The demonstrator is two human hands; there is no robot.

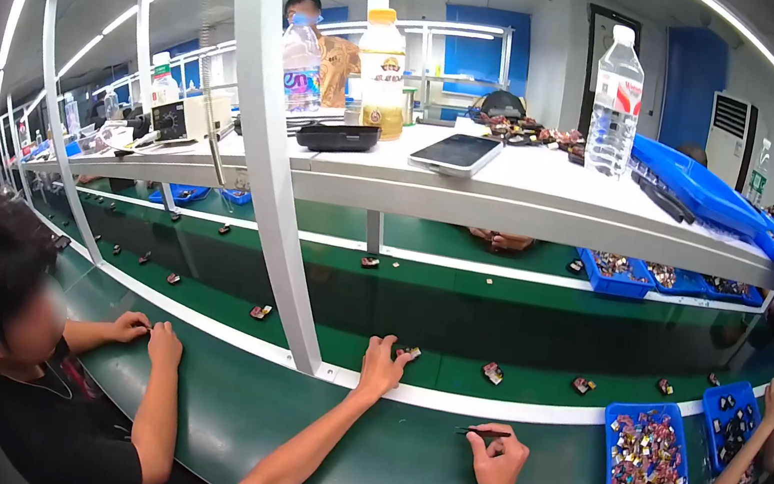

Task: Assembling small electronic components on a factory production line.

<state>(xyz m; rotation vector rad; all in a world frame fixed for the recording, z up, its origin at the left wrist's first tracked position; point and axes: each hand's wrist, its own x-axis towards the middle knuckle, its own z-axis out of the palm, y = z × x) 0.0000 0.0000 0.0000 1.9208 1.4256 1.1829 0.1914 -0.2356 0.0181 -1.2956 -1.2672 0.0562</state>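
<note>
Green tabletop [414, 454] fills the lower frame, a white rail [503, 407] parting it from a belt [447, 371]. At centre, the left hand [381, 368] reaches past the rail, fingers bent down at a small part [409, 354] on the belt; whether they grip it, I cannot tell. Lower right of centre, the right hand [496, 459] pinches a slim dark tool [487, 432], probably so its tip stays free. A blue tray [607, 480] of small pieces [644, 470] stands at lower right, seemingly for easy reach.
</note>
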